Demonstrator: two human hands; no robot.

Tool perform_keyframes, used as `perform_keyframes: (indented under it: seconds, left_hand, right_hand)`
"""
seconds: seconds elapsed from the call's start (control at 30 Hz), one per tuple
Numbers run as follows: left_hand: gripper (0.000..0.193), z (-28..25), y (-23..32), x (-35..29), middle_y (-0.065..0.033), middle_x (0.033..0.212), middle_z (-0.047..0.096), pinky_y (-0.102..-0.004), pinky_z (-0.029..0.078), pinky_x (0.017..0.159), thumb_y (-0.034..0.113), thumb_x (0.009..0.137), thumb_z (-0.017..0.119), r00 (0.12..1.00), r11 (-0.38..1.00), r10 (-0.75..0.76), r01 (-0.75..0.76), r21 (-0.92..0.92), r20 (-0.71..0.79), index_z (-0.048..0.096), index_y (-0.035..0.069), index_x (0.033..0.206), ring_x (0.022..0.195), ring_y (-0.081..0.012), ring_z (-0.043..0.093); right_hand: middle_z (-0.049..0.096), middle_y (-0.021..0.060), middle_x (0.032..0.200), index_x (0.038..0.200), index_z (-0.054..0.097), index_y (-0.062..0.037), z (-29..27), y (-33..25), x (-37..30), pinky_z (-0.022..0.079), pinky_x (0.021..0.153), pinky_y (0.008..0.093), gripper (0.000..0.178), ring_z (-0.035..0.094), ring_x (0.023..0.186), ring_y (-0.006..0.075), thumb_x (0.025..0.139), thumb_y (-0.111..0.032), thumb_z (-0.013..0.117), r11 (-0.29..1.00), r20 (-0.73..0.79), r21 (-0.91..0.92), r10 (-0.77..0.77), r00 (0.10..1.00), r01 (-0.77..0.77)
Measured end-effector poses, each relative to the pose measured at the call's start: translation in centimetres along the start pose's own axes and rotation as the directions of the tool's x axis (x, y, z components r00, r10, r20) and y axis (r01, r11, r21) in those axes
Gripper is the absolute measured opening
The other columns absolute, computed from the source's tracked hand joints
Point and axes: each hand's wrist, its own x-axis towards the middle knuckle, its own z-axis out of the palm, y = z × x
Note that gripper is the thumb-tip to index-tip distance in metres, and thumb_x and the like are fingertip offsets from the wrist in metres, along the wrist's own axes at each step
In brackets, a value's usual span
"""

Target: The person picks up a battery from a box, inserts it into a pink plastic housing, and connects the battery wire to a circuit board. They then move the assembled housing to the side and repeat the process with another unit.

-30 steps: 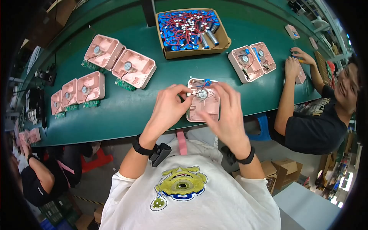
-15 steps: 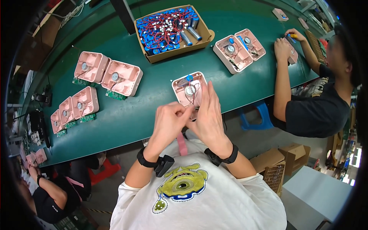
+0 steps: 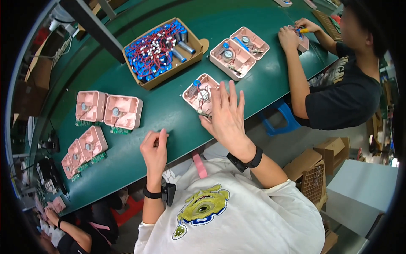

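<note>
A pink plastic housing [image 3: 193, 94] lies on the green table in front of me. Inside it are a round speaker [image 3: 204, 95], a blue battery cell [image 3: 196, 83] and thin wires. My right hand [image 3: 229, 118] lies over its right side, fingers stretched and apart, hiding part of the inside. A small circuit board [image 3: 204, 114] shows at the near edge beside the thumb. Well to the left, my left hand [image 3: 154, 151] is apart from the housing, above the table's front edge. Its fingers are curled in with the thumb up; whether something small is inside cannot be seen.
A cardboard box [image 3: 149, 83] of blue battery cells stands at the back. Right of it sit two joined pink housings [image 3: 237, 72]. More pink housings [image 3: 122, 113] with green boards lie at the left. At right, a co-worker's hands [image 3: 292, 40] work on another housing; another person sits lower left.
My left hand has come away from the housing and moved left, fingers curled. My right hand stays at the housing, its fingers spreading wider. The view has turned and shifted.
</note>
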Motion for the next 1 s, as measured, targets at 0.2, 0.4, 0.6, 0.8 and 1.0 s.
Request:
perform_keyframes:
  seconds: [0.2, 0.4, 0.6, 0.8, 1.0]
  left_hand:
    - [0.019, -2.1, -2.1, -0.9, -0.0061, 0.073, 0.057, -0.0271, 0.039, 0.055, 0.004, 0.098, 0.071, 0.984, 0.984, 0.099, -0.074, 0.164, -0.151, 0.067, -0.004, 0.081, 0.059, -0.0112, 0.050]
    - [0.007, -5.0, -1.9, 0.9, -0.0094, 0.089, 0.064, -0.0291, 0.046, 0.065, 0.003, 0.096, 0.072, 0.941, 0.976, 0.148, -0.090, 0.196, -0.303, 0.072, -0.002, 0.091, 0.073, -0.0168, 0.057]
    - [0.027, -6.0, -1.9, 4.2, -0.0116, 0.112, 0.066, -0.0348, 0.051, 0.066, 0.004, 0.091, 0.076, 0.876, 0.813, 0.427, -0.263, 0.519, -0.225, 0.070, 0.002, 0.118, 0.079, -0.0224, 0.062]
    - [0.013, -5.0, -3.3, 2.9, -0.0157, 0.104, 0.065, -0.0358, 0.052, 0.063, -0.002, 0.092, 0.072, 0.962, 0.854, 0.240, -0.146, 0.500, -0.128, 0.067, -0.002, 0.104, 0.069, -0.0293, 0.064]
    - [0.015, -4.3, -1.6, -0.5, -0.0151, 0.103, 0.066, -0.0385, 0.055, 0.071, -0.008, 0.089, 0.072, 0.969, 0.920, 0.231, -0.190, 0.344, -0.083, 0.068, -0.004, 0.102, 0.079, -0.0321, 0.067]
  right_hand:
    - [0.036, 0.0242, 0.162, 0.152, 0.040, 0.0065, 1.4, 2.7, 3.2, 0.034, 0.112, 0.0744, 0.088, 0.027, 0.150, 0.0557, 0.085, -0.034, 0.082, 0.992, 0.013, -0.124, 0.035, 0.999, -0.033]
    - [0.042, 0.0209, 0.159, 0.155, 0.034, 0.0009, 0.9, 5.6, 4.7, 0.056, 0.101, 0.0542, 0.093, 0.040, 0.141, 0.0559, 0.082, -0.025, 0.085, 0.997, -0.036, -0.010, 0.080, 0.996, -0.080]
    - [0.043, 0.0225, 0.158, 0.154, 0.035, 0.0002, 0.1, 8.1, 7.3, 0.054, 0.101, 0.0579, 0.091, 0.039, 0.142, 0.0557, 0.083, -0.024, 0.086, 0.994, -0.060, -0.030, 0.102, 0.993, -0.104]
    - [0.059, 0.0224, 0.140, 0.142, 0.049, 0.0007, -2.5, 3.5, 5.6, 0.054, 0.098, 0.0495, 0.066, 0.056, 0.128, 0.0500, 0.088, -0.015, 0.082, 0.985, -0.215, -0.138, -0.132, 0.968, 0.104]
    - [0.067, 0.0156, 0.113, 0.118, 0.065, 0.0001, -2.3, -2.7, 4.2, 0.057, 0.083, 0.0451, 0.030, 0.068, 0.100, 0.0342, 0.089, -0.004, 0.075, 0.844, 0.007, 0.431, -0.356, 0.934, 0.319]
